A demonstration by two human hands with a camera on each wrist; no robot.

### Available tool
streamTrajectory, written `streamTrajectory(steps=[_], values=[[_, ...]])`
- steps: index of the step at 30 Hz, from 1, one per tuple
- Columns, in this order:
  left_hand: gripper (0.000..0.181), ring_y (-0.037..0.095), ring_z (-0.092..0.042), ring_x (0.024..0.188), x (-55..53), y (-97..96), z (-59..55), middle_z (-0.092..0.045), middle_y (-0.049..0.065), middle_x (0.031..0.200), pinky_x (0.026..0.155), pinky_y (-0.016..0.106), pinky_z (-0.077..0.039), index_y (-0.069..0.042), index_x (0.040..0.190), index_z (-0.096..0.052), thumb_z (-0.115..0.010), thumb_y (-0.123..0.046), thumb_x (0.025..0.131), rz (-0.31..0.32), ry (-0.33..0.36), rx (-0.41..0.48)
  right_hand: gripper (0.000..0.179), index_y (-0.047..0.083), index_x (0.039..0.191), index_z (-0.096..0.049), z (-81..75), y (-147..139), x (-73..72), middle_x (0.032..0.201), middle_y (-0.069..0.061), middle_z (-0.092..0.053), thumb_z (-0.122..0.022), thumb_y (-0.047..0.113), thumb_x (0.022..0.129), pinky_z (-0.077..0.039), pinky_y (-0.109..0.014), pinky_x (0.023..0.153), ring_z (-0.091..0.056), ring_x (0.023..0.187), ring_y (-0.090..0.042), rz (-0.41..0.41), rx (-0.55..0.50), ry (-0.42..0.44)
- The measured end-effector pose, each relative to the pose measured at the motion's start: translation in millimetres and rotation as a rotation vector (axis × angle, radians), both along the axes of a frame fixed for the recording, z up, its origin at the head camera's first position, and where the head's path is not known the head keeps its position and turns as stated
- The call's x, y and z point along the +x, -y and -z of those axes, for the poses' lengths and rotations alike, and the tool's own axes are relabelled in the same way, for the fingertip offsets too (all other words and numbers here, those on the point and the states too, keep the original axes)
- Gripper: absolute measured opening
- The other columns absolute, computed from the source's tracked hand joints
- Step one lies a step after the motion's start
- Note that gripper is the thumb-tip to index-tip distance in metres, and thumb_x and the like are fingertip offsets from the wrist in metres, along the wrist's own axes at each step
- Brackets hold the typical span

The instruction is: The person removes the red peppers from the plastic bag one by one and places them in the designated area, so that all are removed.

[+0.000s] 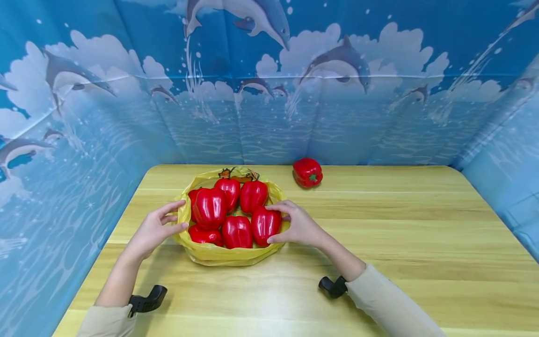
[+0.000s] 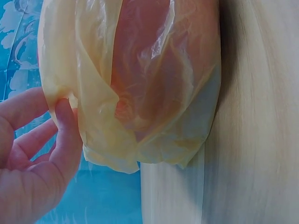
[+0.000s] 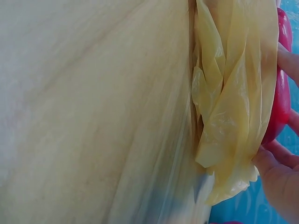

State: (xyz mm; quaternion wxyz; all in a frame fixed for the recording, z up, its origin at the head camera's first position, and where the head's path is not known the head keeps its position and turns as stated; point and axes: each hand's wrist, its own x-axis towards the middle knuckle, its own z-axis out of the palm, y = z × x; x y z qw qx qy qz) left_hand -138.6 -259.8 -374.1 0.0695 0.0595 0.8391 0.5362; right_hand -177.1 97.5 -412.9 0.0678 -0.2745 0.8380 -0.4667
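A yellow plastic bag (image 1: 227,256) stands with its mouth spread wide on the wooden table, holding several shiny red bell peppers (image 1: 237,232). At its left rim, my left hand (image 1: 156,228) holds the bag's edge between thumb and fingers. The left wrist view shows that hand (image 2: 44,151) against the thin, creased bag wall (image 2: 100,98). My right hand (image 1: 298,224) grips the red bell pepper (image 1: 265,225) at the bag's right side, thumb in front and fingers behind. In the right wrist view only part of this hand (image 3: 280,182) shows, beside the bag.
Another red bell pepper (image 1: 308,172) lies outside the bag, near the table's back edge. The wooden table (image 1: 400,224) extends to the right. A blue dolphin-print cloth (image 1: 269,121) hangs behind and along both sides. Each wrist wears a black camera mount (image 1: 148,299).
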Motion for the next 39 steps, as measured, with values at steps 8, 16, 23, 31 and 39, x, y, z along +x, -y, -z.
streamTrajectory(steps=[8,16,23,31,39], values=[[0.065,0.042,-0.039,0.118,-0.2,1.7,1.5,-0.029,0.025,0.142,0.075,0.021,-0.05,0.0,0.142,-0.033,-0.065,-0.009,0.086,0.001,0.002,0.015,0.07,0.014,0.127,-0.057,-0.4,1,2.9,0.124,-0.005,-0.049,-0.086,0.025,0.065,-0.05,-0.034,0.085,-0.049,0.112,-0.023,0.011,0.01,-0.013],[0.065,0.042,-0.039,0.117,0.5,2.9,1.4,-0.031,0.026,0.14,0.076,0.021,-0.05,-0.001,0.143,-0.034,-0.065,-0.01,0.086,-0.001,0.005,0.002,0.07,0.014,0.127,-0.057,-3.2,1,3.8,0.124,-0.005,-0.049,-0.086,0.025,0.065,-0.049,-0.035,0.087,-0.049,0.111,-0.022,0.009,0.002,-0.018],[0.066,0.041,-0.039,0.117,0.2,4.1,2.2,-0.031,0.025,0.14,0.076,0.021,-0.05,-0.001,0.142,-0.034,-0.066,-0.011,0.086,0.002,0.003,-0.012,0.069,0.014,0.128,-0.056,-9.7,-2,4.2,0.127,-0.006,-0.048,-0.085,0.021,0.066,-0.047,-0.037,0.09,-0.047,0.115,-0.023,-0.002,-0.04,0.005],[0.066,0.042,-0.039,0.118,0.2,5.4,2.6,-0.031,0.024,0.141,0.077,0.022,-0.05,-0.001,0.142,-0.035,-0.067,-0.011,0.086,0.004,-0.004,-0.023,0.069,0.012,0.13,-0.053,-16.3,-10,1.4,0.129,-0.006,-0.047,-0.083,0.013,0.068,-0.043,-0.041,0.094,-0.044,0.119,-0.024,-0.024,-0.128,0.061],[0.066,0.043,-0.038,0.119,2.4,4.3,3.5,-0.03,0.025,0.141,0.078,0.022,-0.049,-0.001,0.143,-0.034,-0.066,-0.012,0.086,0.004,-0.004,-0.022,0.069,0.004,0.13,-0.052,-24.7,-18,-3.7,0.132,-0.013,-0.045,-0.081,0.003,0.068,-0.043,-0.044,0.094,-0.042,0.121,-0.029,-0.002,-0.14,0.054]])
